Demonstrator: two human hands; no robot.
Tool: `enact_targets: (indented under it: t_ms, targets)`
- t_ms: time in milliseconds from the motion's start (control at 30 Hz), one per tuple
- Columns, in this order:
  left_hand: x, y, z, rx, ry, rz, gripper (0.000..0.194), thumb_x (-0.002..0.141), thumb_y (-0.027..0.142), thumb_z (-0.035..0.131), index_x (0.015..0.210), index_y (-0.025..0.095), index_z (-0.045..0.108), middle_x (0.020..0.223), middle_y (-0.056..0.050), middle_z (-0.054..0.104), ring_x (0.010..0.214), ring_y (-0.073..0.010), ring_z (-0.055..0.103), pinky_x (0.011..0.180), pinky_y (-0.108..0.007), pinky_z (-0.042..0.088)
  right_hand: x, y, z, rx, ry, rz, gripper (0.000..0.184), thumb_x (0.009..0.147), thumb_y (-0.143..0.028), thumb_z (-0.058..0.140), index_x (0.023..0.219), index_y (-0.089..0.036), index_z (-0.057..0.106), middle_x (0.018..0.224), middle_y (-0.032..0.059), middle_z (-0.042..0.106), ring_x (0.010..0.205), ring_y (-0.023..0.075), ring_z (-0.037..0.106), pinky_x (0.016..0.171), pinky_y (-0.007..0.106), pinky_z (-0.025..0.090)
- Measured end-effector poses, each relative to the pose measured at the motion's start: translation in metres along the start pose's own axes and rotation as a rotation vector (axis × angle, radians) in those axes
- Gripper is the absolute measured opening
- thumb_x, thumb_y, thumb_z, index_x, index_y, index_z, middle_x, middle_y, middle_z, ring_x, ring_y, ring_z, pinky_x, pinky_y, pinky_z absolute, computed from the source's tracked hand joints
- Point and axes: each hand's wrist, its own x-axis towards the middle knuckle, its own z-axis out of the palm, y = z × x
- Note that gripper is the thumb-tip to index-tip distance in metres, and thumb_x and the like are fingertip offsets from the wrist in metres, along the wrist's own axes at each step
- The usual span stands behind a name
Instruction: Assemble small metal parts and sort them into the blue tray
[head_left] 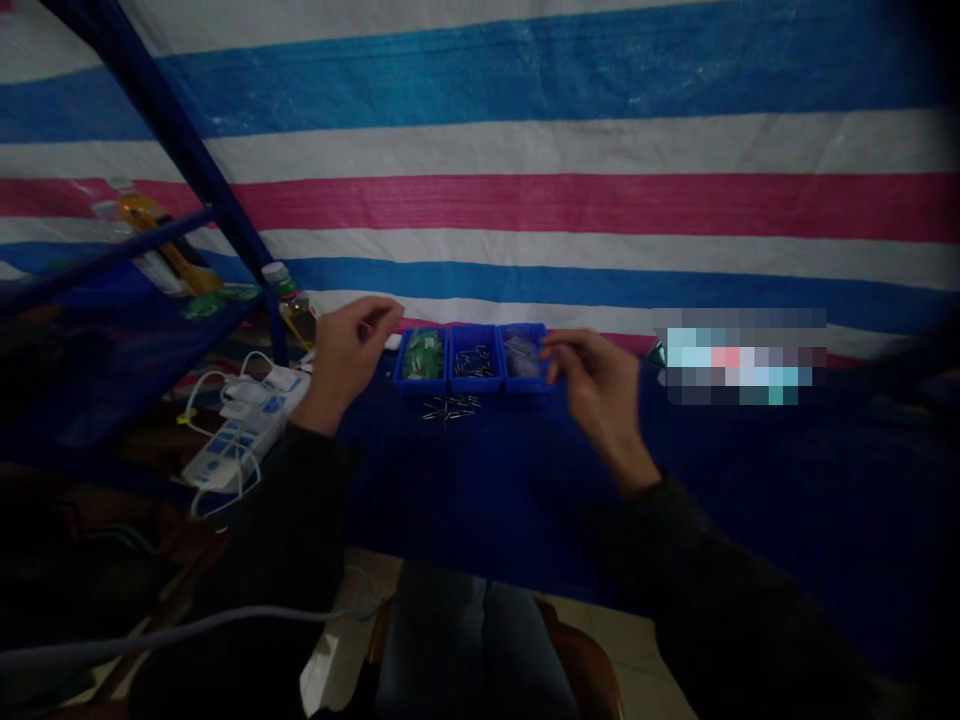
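Note:
Three small blue plastic bins stand side by side on the blue-covered table point(480, 490). The left bin point(424, 357) holds green pieces, the middle bin point(474, 360) holds small metal pins, and the right bin point(523, 357) holds a clear bag of small items. A little heap of loose metal pins point(450, 407) lies in front of them. My left hand point(345, 350) hangs just left of the bins, fingers curled together, beside a small white piece point(392, 342). My right hand point(600, 390), slightly blurred, has its fingertips close together at the right bin's edge.
A white power strip point(247, 425) with plugs and cables lies left of my left hand. Behind it stand a plastic bottle point(296, 310) and a blue metal frame point(172, 140). A striped tarpaulin point(525, 150) hangs behind the table. A pixelated patch point(739, 355) covers the right side.

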Motion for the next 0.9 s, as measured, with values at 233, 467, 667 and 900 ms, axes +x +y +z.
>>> enact_targets:
  t_ms: [233,467,667,900]
  targets:
    - [-0.015,-0.036,0.063,0.209,-0.169,-0.003,0.027,0.098,0.038,0.058,0.115,0.022,0.073,0.117,-0.009,0.072,0.108,-0.0254,0.061,0.097,-0.041,0.046,0.002,0.07,0.046,-0.228,-0.234,-0.164,0.037,0.076,0.005,0.04,0.085,-0.019,0.067,0.084,0.0042,0.067,0.086,0.0206,0.06,0.08,0.035,0.047]
    - [-0.018,-0.043,0.063,0.303,-0.238,-0.049,0.03,0.096,0.04,0.061,0.121,0.026,0.071,0.121,-0.008,0.07,0.109,-0.0298,0.055,0.093,-0.044,0.04,-0.028,0.079,0.049,-0.355,-0.243,-0.218,0.027,0.084,0.0,0.046,0.078,-0.021,0.062,0.076,0.0042,0.063,0.08,0.0226,0.056,0.077,0.036,0.043]
    - [-0.013,-0.037,0.066,0.297,-0.227,-0.05,0.027,0.096,0.036,0.061,0.119,0.026,0.071,0.121,-0.009,0.07,0.111,-0.0295,0.055,0.093,-0.044,0.041,-0.037,0.076,0.058,-0.335,-0.333,-0.183,0.024,0.085,-0.001,0.049,0.082,-0.02,0.063,0.081,0.0046,0.066,0.084,0.0224,0.057,0.082,0.037,0.044]
    - [-0.029,-0.024,0.068,0.159,-0.13,0.02,0.018,0.098,0.034,0.059,0.102,0.023,0.073,0.106,-0.006,0.074,0.105,-0.0245,0.063,0.098,-0.043,0.046,-0.04,0.07,0.063,-0.357,-0.466,-0.179,0.019,0.091,-0.007,0.054,0.096,-0.019,0.067,0.093,0.0055,0.069,0.09,0.0213,0.062,0.087,0.035,0.047]
